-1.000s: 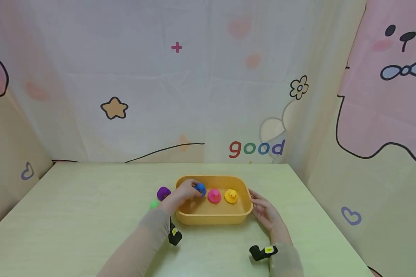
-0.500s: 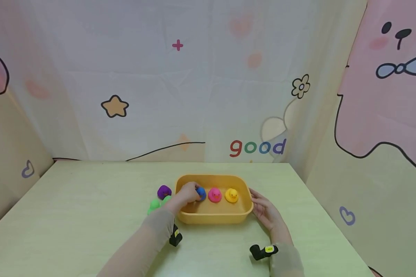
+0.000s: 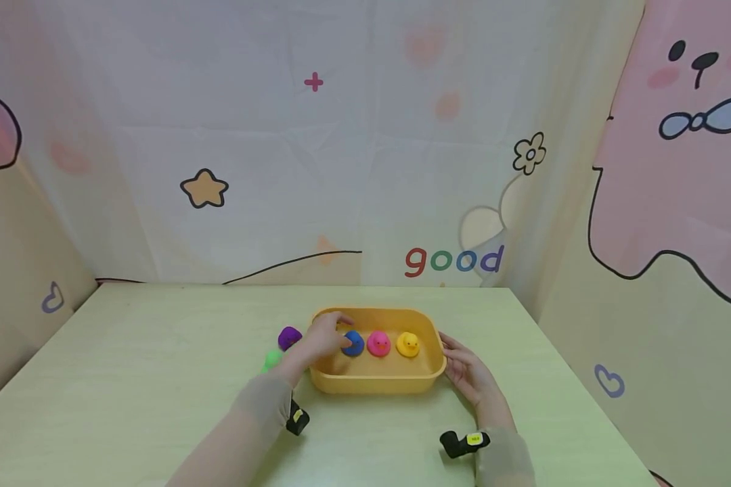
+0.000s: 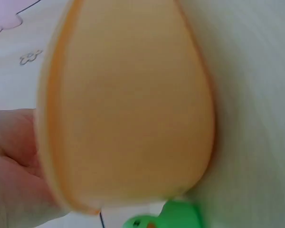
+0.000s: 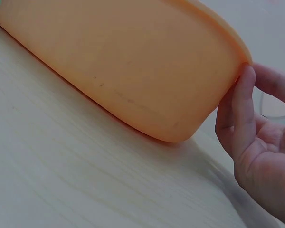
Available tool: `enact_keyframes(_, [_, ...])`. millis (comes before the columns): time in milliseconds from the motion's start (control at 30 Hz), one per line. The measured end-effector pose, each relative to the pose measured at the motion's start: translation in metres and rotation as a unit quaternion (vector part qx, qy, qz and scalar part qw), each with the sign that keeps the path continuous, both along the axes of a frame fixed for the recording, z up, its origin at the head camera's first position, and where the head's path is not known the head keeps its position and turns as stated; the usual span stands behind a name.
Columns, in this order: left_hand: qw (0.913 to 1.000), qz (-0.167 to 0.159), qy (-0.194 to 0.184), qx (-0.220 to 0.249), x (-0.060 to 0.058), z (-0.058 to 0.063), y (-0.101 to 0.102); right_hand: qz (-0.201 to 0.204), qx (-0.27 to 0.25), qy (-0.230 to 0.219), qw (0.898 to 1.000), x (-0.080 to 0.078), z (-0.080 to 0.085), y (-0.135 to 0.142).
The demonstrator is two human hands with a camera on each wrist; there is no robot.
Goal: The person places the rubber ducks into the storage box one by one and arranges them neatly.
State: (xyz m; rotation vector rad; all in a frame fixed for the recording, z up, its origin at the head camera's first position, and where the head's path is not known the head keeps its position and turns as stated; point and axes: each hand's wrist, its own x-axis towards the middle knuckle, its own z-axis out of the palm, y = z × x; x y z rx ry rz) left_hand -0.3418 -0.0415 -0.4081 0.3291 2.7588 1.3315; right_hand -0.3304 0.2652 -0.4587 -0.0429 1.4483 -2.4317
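Left hand: fingers lifted off the blue duck since the earlier frame; now spread loosely, thumb beside the duck, contact unclear. Left to right: green duck, partly hidden by the left arm; purple duck, on the surface; blue, pink and yellow ducks, inside the orange tray, visible in head view only. Right hand: palm facing the tray, fingers extended. Right wrist view alone: fingertips touching its rim, dark specks on its wall.

One tray; three ducks inside, at least two outside.
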Motion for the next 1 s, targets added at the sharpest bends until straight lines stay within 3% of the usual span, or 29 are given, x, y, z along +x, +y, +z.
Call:
enact_keyframes(133, [0.9989, -0.005, 0.014, 0.044, 0.001, 0.007, -0.023, -0.003, -0.004, -0.005, 1.0, -0.001, -0.001, -0.001])
enact_keyframes(433, [0.9951, 0.022, 0.026, 0.092, 0.004, 0.018, -0.091, -0.007, 0.007, 0.0, 1.0, -0.004, -0.001, -0.001])
enact_keyframes(700, [0.9975, -0.025, 0.012, 0.065, 0.011, 0.014, -0.138, 0.005, 0.019, 0.02, 1.0, -0.003, -0.002, 0.001])
enact_keyframes(1000, [0.9955, -0.087, -0.032, 0.023, 0.017, -0.006, -0.16, 0.01, 0.009, 0.022, 1.0, -0.003, -0.006, 0.001])
